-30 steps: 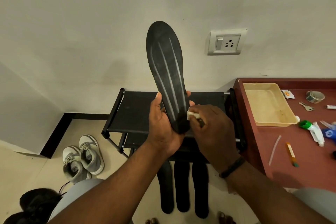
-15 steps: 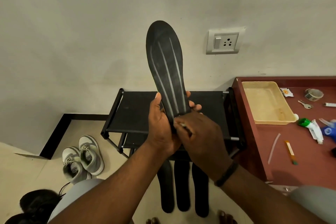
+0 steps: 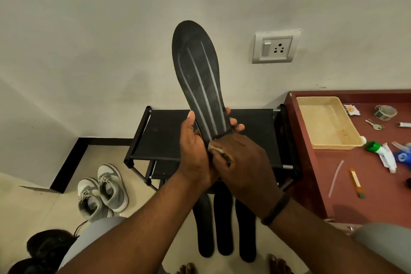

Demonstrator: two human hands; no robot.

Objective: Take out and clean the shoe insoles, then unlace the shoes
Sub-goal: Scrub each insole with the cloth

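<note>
A black insole (image 3: 199,78) with pale lengthwise streaks stands upright in front of me. My left hand (image 3: 195,151) grips its heel end, thumb on the front and fingers behind. My right hand (image 3: 240,162) holds a small white brush (image 3: 219,151) against the insole's lower part, covering the heel. Three more black insoles (image 3: 224,227) lie side by side on the floor below my arms. A grey and white pair of shoes (image 3: 101,191) stands on the floor at left. Black shoes (image 3: 47,249) sit at the bottom left corner.
A black shoe rack (image 3: 164,138) stands against the wall behind my hands. At right a maroon table (image 3: 373,198) carries a beige tray (image 3: 329,127), a green-capped tube (image 3: 381,153), keys and tape. A wall socket (image 3: 275,48) is above.
My right hand slid from the right side of the insole's heel leftward across it, and the brush is now mostly hidden under the hand. The insole stays upright.
</note>
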